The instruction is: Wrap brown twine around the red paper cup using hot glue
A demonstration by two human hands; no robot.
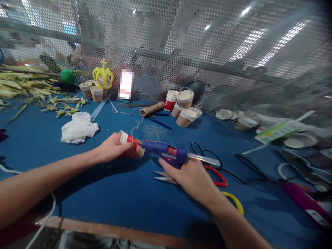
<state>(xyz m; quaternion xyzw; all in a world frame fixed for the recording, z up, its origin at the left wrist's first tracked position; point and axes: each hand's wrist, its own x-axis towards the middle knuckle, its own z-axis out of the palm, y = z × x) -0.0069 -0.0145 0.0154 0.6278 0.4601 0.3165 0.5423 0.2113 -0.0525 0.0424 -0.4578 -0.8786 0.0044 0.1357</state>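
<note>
My left hand (115, 148) is closed around a red and white paper cup (124, 137), tilted on its side. Brown twine (139, 152) wraps the cup's lower end, and a loose strand runs back to a twine roll (152, 109). In my right hand (192, 174) is a blue hot glue gun (162, 148) with a clear glue stick out of its back. Its nozzle meets the cup near the twine; whether it touches is hard to tell. Beneath my right hand lie scissors (164, 177) with a red handle loop and a yellow one, partly hidden.
Twine-wrapped cups (185, 116) stand at the back, beside a yellow crown-shaped piece (103, 76). A crumpled white cloth (78, 128) lies left. Dried husks (23, 83) fill the back left. A purple power strip (303, 200) and black cables are at right. Perforated metal mesh (155, 41) closes the far side.
</note>
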